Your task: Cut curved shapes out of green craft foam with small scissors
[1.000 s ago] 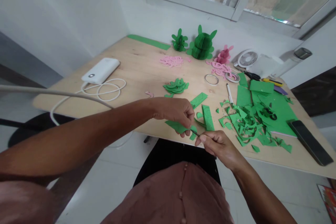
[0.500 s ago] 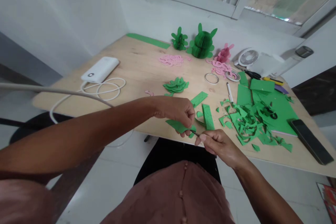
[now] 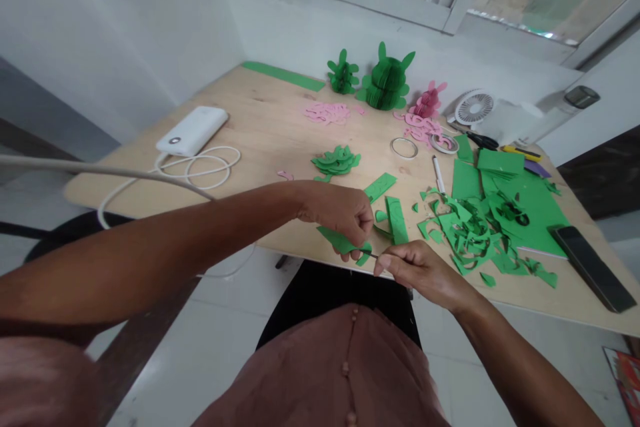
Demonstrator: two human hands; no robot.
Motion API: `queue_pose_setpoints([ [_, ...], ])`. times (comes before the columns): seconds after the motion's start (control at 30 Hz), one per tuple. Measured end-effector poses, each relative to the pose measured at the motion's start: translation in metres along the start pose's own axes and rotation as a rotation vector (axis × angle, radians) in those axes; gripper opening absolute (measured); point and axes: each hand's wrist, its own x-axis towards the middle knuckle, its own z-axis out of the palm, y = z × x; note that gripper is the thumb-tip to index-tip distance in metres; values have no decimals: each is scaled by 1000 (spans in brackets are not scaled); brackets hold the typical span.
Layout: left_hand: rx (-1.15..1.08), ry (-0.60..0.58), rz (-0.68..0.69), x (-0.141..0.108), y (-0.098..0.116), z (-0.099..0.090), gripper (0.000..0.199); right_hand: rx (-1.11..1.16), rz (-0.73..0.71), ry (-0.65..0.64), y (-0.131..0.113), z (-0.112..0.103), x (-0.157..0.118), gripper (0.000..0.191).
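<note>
Near the table's front edge, my left hand [image 3: 345, 217] is closed on a piece of green paper [image 3: 337, 239], which shows below and beside the fingers. Just to the right, my right hand [image 3: 407, 267] grips a thin dark tool [image 3: 369, 253], whose tip reaches the paper by my left fingers. The tool looks like small scissors, but its handles are hidden in the hand. Two green strips [image 3: 397, 220] lie beyond my hands, and a stack of green cut shapes [image 3: 336, 160] sits behind my left wrist.
Green scraps [image 3: 470, 233], a black phone [image 3: 593, 267] and a white pen [image 3: 439, 175] lie on the right. Paper figures [image 3: 385, 83], pink cutouts [image 3: 327, 113], tape rings [image 3: 404, 148] and a small fan [image 3: 474, 108] are farther back. A white power bank [image 3: 193, 131] with a cable is left.
My right hand has shifted slightly to the right and its grip has turned a little. My left hand stays nearly in place with the green paper.
</note>
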Motion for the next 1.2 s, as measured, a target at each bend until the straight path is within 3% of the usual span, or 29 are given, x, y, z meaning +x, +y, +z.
queue_pose_setpoints([
  [0.47,116,-19,-49,1,10,0,8,-108,-29,-57,-6,-10,8,45],
  [0.8,97,-123,-46,5,7,-7,5,7,21,-143,-3,-12,8,50],
  [1.2,38,-160,-10,8,2,-13,9,103,55,-157,1,-11,9,51],
])
